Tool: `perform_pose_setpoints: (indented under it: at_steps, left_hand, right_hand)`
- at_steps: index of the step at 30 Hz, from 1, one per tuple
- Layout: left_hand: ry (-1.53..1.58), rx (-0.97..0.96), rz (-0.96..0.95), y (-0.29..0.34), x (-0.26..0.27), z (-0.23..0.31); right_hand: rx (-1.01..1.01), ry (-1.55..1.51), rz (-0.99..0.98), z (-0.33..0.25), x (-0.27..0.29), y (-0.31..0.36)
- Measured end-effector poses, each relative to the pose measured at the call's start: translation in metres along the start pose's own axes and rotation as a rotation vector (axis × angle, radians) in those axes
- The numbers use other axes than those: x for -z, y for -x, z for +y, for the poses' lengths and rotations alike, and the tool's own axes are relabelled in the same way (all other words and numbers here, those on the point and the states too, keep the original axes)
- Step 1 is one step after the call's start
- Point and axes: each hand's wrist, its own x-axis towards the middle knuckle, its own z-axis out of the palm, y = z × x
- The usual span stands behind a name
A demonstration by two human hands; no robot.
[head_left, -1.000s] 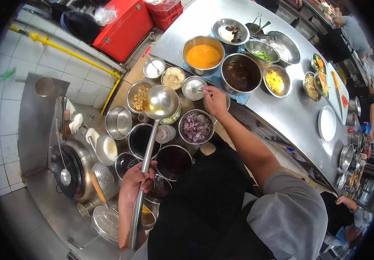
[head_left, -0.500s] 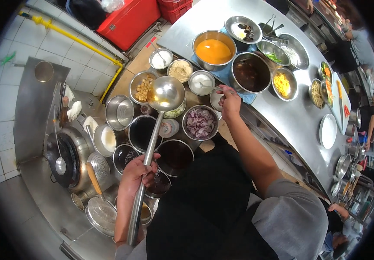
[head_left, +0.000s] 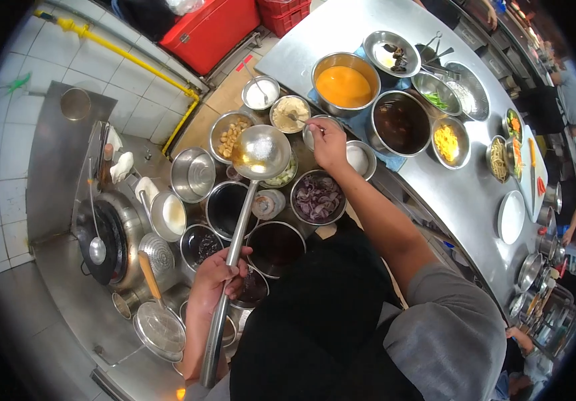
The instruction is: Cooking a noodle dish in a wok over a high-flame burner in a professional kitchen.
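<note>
My left hand (head_left: 220, 277) is closed around the long handle of a steel ladle (head_left: 258, 148), whose bowl holds a little yellowish liquid. My right hand (head_left: 329, 142) pinches a small spoon (head_left: 295, 118), its tip at the tan powder in a steel bowl (head_left: 276, 121). Part of another small bowl is hidden behind that hand. Beside my right wrist sits a bowl of white powder (head_left: 357, 159). Chopped red onion (head_left: 318, 197) fills a bowl below it. Left of the ladle is a bowl of pale brown chunks (head_left: 231, 137); diced pale green pieces (head_left: 282, 176) lie partly behind the ladle.
At the left, a black wok (head_left: 104, 244) sits on the steel stove, with a strainer (head_left: 160, 327) nearby. Pots of dark liquid (head_left: 276, 248) stand before me. The steel counter (head_left: 455, 194) holds a pot of orange liquid (head_left: 343, 83) and several food bowls. A yellow pipe (head_left: 121, 52) runs along the tiles.
My right hand has moved left with the spoon, from the white powder bowls to the tan powder. My left hand keeps the ladle in nearly the same place. The whole view has shifted slightly.
</note>
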Motion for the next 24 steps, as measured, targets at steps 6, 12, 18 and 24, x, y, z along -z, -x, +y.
perform_pose_setpoints:
  at_steps: [6,12,18,24]
  left_hand:
    - [0.041,-0.035,0.017,0.002,-0.003,0.0]
    - [0.017,-0.054,0.039,0.0,-0.008,0.003]
    - [0.021,-0.072,0.038,-0.008,-0.008,0.005]
    - [0.027,-0.088,0.052,-0.014,-0.005,0.005]
  right_hand:
    - [-0.119,-0.071,-0.046,-0.002,-0.015,0.005]
    - [-0.1,-0.097,-0.066,0.009,-0.017,0.008]
    - [-0.461,-0.519,0.026,0.042,-0.027,0.013]
    - [-0.337,-0.329,-0.035,0.021,-0.014,0.007]
